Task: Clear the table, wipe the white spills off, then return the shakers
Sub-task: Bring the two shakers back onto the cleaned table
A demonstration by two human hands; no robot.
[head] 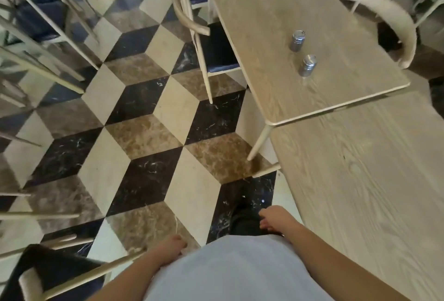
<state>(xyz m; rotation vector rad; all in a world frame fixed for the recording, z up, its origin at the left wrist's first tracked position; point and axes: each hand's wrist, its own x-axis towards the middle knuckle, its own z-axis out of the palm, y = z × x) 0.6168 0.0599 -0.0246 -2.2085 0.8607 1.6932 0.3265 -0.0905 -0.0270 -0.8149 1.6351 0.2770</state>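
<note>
Metal, both small cylindrical shakers [297,40] [307,65] stood on the pale wooden table [252,24]; no spills showed there, so the task seemed nearly done; left hand [171,249] and right hand [274,220] hung loosely curled, holding nothing

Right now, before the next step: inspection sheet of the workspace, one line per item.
Surface: far wooden table shows bare grain, no white spills visible; near table butts against it.
Job's things: two metal shakers, far shaker and near shaker, upright and apart on the far table.
Clutter: nothing seen.
Grippers: left hand and right hand hang by the body, fingers loosely curled, holding nothing.
Cables: nothing seen.
Surroundings: patterned tile floor; chair tucked at the far table's left, another chair at its right; blurred chairs far left.
</note>
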